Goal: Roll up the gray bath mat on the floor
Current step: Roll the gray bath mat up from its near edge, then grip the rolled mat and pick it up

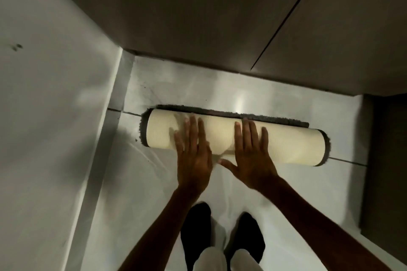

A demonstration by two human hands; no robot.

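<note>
The bath mat (293, 145) lies on the floor as a thick roll, cream backing outward, with gray pile showing at both ends. A narrow gray strip of it still lies flat along the far side. My left hand (192, 156) rests flat on the roll left of its middle, fingers spread. Flat on the roll just right of the middle is my right hand (252, 154), thumb stretched toward the left hand. Neither hand grips the mat; both palms press on top.
A pale wall (50, 116) runs along the left. A dark cabinet front (198, 17) stands just beyond the roll. A dark panel (385, 160) closes the right side. My two feet in dark socks (222, 235) stand on the glossy floor (136, 193) behind the roll.
</note>
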